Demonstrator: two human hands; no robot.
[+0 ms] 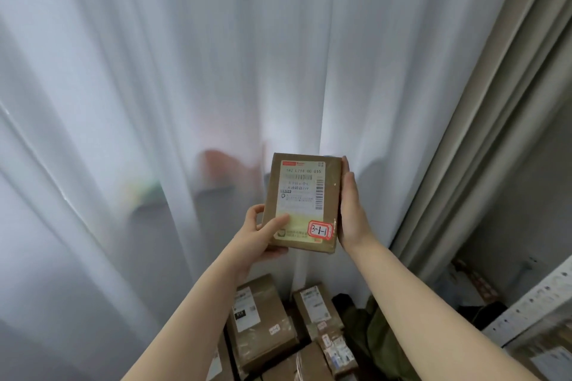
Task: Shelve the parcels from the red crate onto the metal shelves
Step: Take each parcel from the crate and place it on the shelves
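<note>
Both hands are holding up one brown parcel (301, 202), label side facing the camera, in front of a sheer white curtain (185, 71). The left hand (261, 237) is gripping the parcel's lower left corner, thumb lying over the label's edge and fingers wrapping behind. The right hand (351, 210) is clasping the parcel's right edge, palm pressing flat against the side and fingertips reaching its upper corner. A red-bordered sticker (322, 230) reading 3-1-1 is sitting between the two hands, nearer the right wrist. Below both forearms, more brown parcels (263, 328) are lying piled together. A metal shelf edge (532, 303) is showing right of the right forearm.
</note>
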